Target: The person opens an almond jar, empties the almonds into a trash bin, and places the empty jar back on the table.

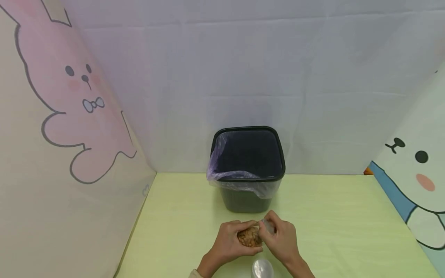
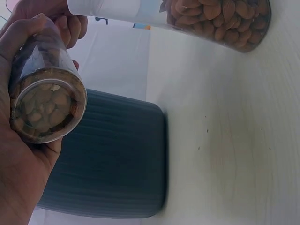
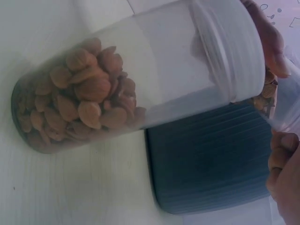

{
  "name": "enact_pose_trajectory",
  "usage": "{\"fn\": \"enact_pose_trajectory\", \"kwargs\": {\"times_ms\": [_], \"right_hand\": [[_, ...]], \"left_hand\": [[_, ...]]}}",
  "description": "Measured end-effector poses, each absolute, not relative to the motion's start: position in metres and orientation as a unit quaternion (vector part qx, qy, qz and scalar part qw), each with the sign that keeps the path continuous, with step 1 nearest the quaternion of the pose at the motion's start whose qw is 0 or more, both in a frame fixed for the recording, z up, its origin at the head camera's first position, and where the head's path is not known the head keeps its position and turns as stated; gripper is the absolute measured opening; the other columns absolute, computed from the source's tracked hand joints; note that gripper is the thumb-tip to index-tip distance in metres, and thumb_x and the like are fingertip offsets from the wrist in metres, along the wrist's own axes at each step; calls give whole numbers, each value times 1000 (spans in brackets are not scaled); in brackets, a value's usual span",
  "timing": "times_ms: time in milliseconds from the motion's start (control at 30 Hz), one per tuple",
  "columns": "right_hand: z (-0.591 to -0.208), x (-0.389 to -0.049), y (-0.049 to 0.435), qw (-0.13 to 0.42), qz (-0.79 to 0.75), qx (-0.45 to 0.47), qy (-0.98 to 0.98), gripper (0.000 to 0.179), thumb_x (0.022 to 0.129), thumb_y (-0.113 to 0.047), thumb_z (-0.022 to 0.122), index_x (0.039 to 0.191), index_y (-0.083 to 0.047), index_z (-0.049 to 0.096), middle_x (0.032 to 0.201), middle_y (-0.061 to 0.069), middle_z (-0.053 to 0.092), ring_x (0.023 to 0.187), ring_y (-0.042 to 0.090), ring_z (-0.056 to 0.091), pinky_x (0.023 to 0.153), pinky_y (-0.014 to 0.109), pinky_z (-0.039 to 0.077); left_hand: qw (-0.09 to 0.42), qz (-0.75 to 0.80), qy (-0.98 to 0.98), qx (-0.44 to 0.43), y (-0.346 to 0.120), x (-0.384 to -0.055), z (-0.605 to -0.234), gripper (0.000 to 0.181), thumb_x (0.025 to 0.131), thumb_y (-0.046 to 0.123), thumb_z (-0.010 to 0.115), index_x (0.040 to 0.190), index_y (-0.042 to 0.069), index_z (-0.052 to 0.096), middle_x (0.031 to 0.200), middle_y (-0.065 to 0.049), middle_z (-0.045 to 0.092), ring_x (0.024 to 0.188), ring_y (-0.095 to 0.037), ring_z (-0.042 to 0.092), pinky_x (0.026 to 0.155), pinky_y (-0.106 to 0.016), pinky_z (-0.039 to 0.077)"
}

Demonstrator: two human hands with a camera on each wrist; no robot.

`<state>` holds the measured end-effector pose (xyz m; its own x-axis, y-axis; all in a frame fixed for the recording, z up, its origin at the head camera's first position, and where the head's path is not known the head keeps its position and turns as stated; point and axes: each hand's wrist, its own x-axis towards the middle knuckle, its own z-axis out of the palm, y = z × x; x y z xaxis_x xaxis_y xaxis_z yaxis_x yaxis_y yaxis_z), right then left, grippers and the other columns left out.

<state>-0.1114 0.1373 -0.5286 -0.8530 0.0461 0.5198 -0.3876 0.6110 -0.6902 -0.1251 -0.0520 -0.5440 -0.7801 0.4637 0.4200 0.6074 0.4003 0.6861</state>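
Note:
My left hand (image 1: 231,239) grips a clear jar of brown nuts (image 1: 249,236), fingers and thumb wrapped round its body. The jar lies tilted, and its round bottom (image 2: 47,110) faces the left wrist camera. My right hand (image 1: 282,240) grips the jar's translucent top end (image 1: 269,227) with curled fingers; I cannot tell whether a lid is on it. Close below both hands stands a second clear jar (image 3: 93,93), part-filled with almonds and topped by a whitish translucent lid (image 1: 262,267).
A dark bin (image 1: 245,199) lined with a thin purplish plastic bag (image 1: 240,175) stands just beyond the hands, against the pale back cloth (image 1: 264,69). The light table (image 1: 174,224) stretches to both sides. Small dark specks (image 2: 206,131) lie on it near the bin.

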Motion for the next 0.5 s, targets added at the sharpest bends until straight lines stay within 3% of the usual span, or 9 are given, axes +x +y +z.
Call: {"fn": "enact_pose_trajectory", "kwargs": {"times_ms": [233, 400, 500], "right_hand": [[-532, -109, 142, 272, 428, 139, -850, 21, 76, -10, 69, 78, -26, 56, 48, -20, 35, 44, -14, 23, 40, 8, 22], [-530, -111, 143, 327, 434, 212, -812, 17, 69, -11, 68, 80, -21, 59, 53, -19, 45, 48, -15, 30, 43, 5, 25], [-525, -115, 143, 341, 420, 245, -805, 18, 67, -14, 68, 82, -19, 60, 57, -18, 49, 50, -13, 34, 45, 4, 27]], "left_hand": [[60, -449, -828, -329, -51, -124, -540, 59, 73, 50, 84, 126, 29, 67, 105, 9, 74, 81, 6, 63, 68, -7, 46], [-44, -539, -778, -319, -52, -122, -541, 56, 75, 35, 86, 126, 23, 68, 113, 4, 74, 88, 2, 68, 71, -16, 54], [-67, -571, -758, -306, -53, -121, -542, 57, 74, 29, 88, 127, 21, 68, 116, 2, 73, 93, -2, 70, 75, -21, 57]]}}
